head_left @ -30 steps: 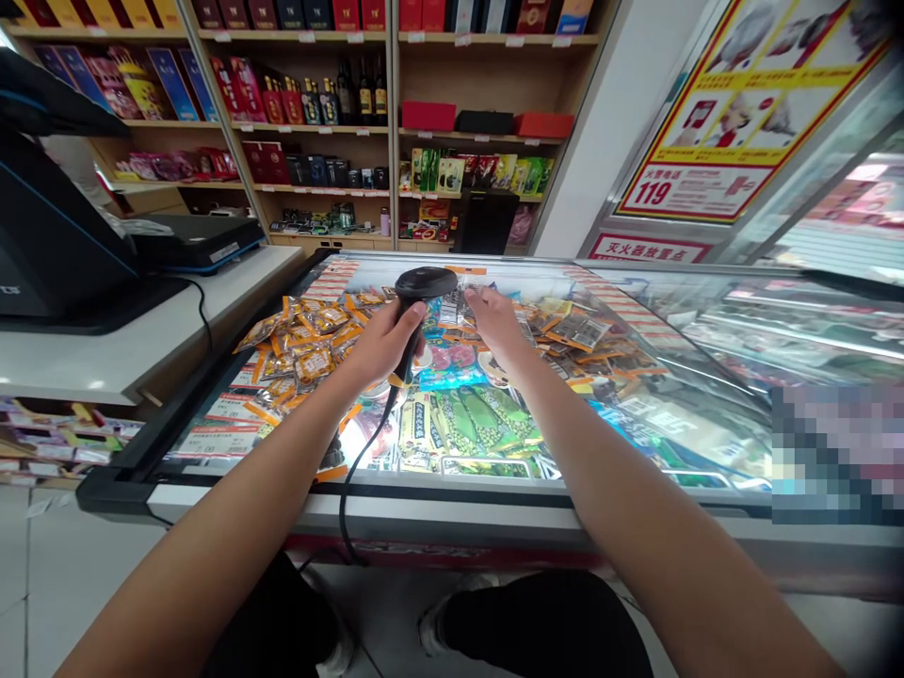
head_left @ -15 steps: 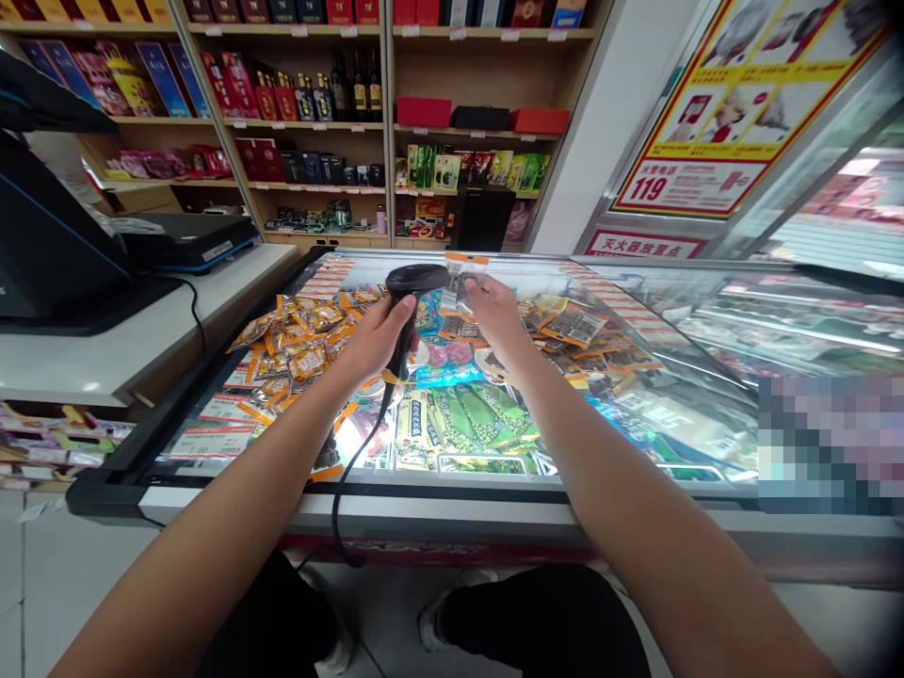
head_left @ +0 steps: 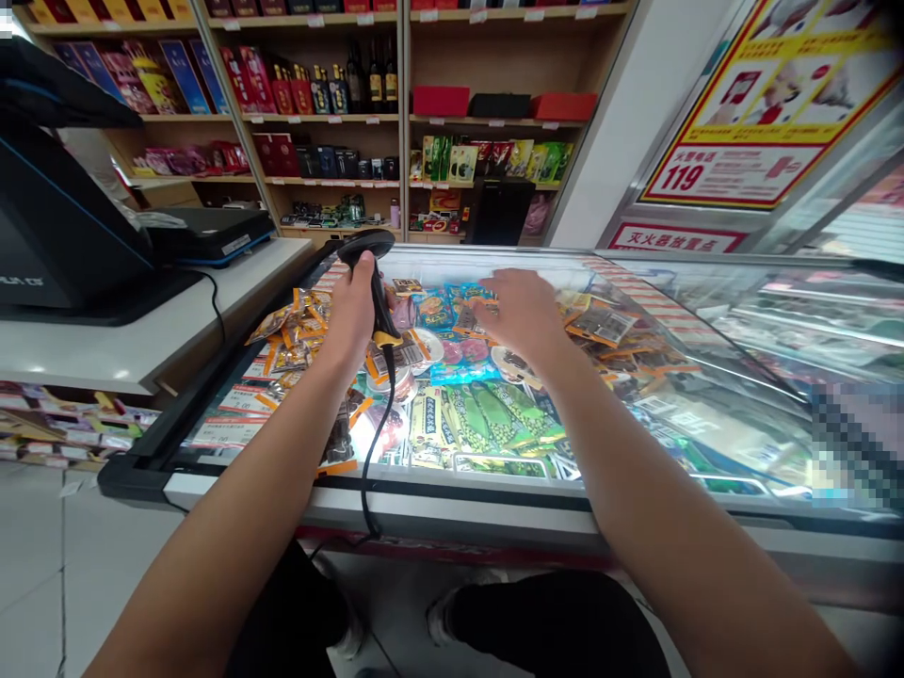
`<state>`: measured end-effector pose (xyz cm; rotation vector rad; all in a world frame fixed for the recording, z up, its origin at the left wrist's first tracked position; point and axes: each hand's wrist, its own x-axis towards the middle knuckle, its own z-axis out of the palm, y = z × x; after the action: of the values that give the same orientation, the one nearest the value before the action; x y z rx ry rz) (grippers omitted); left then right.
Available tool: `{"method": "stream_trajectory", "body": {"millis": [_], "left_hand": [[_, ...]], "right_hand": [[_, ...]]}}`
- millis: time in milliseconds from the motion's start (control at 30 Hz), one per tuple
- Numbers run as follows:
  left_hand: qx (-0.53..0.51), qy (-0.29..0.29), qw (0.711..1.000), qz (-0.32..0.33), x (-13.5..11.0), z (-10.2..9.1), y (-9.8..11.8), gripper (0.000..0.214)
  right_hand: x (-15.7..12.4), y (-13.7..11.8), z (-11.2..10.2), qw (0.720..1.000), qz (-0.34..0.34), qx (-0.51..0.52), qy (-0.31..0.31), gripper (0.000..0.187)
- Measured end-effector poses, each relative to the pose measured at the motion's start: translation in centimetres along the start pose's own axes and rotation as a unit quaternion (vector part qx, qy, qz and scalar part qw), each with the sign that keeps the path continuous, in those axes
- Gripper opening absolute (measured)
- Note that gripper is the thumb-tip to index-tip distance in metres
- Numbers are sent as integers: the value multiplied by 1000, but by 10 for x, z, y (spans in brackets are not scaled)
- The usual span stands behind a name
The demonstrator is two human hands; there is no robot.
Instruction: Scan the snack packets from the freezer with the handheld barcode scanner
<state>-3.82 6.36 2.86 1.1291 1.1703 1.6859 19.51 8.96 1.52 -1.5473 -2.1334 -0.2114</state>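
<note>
My left hand (head_left: 351,315) grips the handle of a black barcode scanner (head_left: 367,250), whose black cord (head_left: 371,461) hangs down over the front rim of the chest freezer (head_left: 452,508). My right hand (head_left: 519,315) hovers with fingers spread over the packets in the freezer, holding nothing, just above blue and orange snack packets (head_left: 442,306). Green packets (head_left: 487,419) lie nearer to me, and orange packets (head_left: 293,330) are heaped at the left.
A white counter (head_left: 141,348) at the left carries a black till screen (head_left: 56,226) and a flat black device (head_left: 208,235). Wooden shelves (head_left: 402,122) with boxes and bottles stand behind. A red and yellow poster (head_left: 763,104) hangs at the right above glass freezer lids (head_left: 777,320).
My left hand has swung the scanner to the left and a little up. My right hand let go of the small clear packet it held up and now hovers open over the goods.
</note>
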Motion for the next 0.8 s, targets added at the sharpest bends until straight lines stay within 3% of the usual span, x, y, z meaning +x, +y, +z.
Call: {"method": "stream_trajectory", "body": {"millis": [67,133,200,267,400,533,600,667,733,800], "left_hand": [[3,-7,1000,2,-3,3,0,52],[3,-21,1000,6,-6,5,-1,52],[5,-33,999,10,-7,6,-2,53],[8,-38,999,11,-7,5,-3,53],[4,-42,999,11,-7,4,-2,53],[3,-57,998,7,-8,5,0,52],[6,-77,997,6,-9,7,1,52],[16,-112,994,2,-12,8,2,52],[30,-158,987,-5,-15,9,2,54],[45,-206,977,-8,-19,7,2,55]], "right_hand": [[-5,-26,11,989,-111,97,-17,43],[-10,-51,26,966,-183,164,-76,50],[-14,-70,40,950,-217,172,-142,47],[-14,-78,50,950,-208,146,-181,37],[-10,-68,48,960,-159,156,-172,37],[-1,-41,36,948,-27,302,-102,20],[5,-28,31,923,70,377,-29,11],[10,-16,27,884,150,441,30,15],[13,-8,24,855,191,478,63,22],[14,-2,21,846,202,486,86,25]]}}
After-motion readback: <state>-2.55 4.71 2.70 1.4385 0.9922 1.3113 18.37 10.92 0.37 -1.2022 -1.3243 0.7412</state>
